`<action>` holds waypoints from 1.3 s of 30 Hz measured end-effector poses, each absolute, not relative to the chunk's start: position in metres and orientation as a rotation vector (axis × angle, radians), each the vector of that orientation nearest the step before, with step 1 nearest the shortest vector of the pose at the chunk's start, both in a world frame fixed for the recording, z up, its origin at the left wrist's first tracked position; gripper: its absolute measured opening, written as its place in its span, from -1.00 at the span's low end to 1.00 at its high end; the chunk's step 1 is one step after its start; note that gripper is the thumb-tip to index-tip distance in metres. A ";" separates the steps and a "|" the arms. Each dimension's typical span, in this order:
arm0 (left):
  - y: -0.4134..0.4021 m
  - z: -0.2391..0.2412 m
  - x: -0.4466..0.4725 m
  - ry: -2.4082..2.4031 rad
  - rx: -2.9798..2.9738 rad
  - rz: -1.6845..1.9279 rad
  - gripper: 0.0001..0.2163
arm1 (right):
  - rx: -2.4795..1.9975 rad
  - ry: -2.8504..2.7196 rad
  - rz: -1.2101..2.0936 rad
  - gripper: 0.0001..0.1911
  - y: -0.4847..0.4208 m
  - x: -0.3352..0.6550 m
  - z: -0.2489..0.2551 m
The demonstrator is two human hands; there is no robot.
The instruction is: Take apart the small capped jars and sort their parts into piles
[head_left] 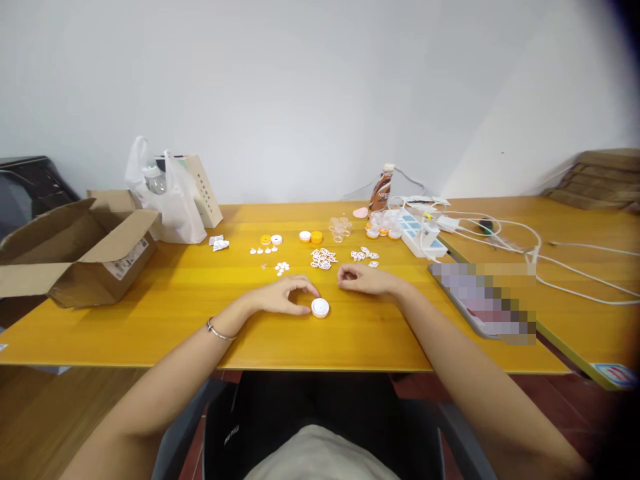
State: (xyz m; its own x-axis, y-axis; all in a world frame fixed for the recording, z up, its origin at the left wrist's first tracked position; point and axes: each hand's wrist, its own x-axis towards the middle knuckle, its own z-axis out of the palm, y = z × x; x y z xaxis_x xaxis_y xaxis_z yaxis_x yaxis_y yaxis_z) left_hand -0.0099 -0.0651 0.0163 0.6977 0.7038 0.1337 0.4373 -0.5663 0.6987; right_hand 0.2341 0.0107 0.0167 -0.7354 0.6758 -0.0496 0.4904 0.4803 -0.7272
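A small round white piece with an orange lower edge rests on the yellow table near its front. My left hand curves beside it, thumb and fingers apart, the fingertips at its left and far sides; whether they touch it I cannot tell. To the right, my right hand lies low over the table with its fingers curled together; anything in them is hidden. Just beyond the hands are a pile of white openwork pieces and a smaller group of similar pieces. Small white discs lie past my left hand.
Farther back are orange and white round parts, clear rings and clear-topped pieces. An open cardboard box and plastic bag stand left. At right are a bottle, power strip, cables and tablet-like device.
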 end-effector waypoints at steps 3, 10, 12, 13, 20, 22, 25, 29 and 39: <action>-0.069 0.016 -0.007 0.934 2.328 0.508 -0.58 | -0.925 -2.574 1.119 -0.69 -0.002 0.230 0.023; -0.068 0.005 0.004 1.026 2.377 0.603 -0.62 | -0.777 -2.688 0.936 -0.46 -0.029 0.211 0.022; -0.066 0.003 0.004 1.010 2.380 0.635 -0.64 | -0.725 -2.694 0.914 -0.48 -0.032 0.207 0.021; -0.066 0.002 0.004 1.008 2.378 0.647 -0.64 | -0.705 -2.686 0.917 -0.50 -0.033 0.205 0.020; -0.065 0.002 0.004 1.069 2.367 0.652 -0.70 | -0.644 -2.578 1.059 -0.60 -0.027 0.204 0.016; -0.065 0.002 0.004 1.076 2.363 0.650 -0.70 | -0.629 -2.563 1.082 -0.64 -0.028 0.204 0.016; -0.065 0.002 0.004 1.079 2.344 0.663 -0.71 | -0.624 -2.558 1.080 -0.67 -0.029 0.203 0.017; -0.067 0.004 0.005 1.103 2.329 0.664 -0.72 | -0.628 -2.537 1.077 -0.73 -0.028 0.203 0.017; -0.066 0.006 0.004 1.111 2.237 0.666 -0.62 | -0.673 -2.354 1.201 -0.71 -0.019 0.206 0.017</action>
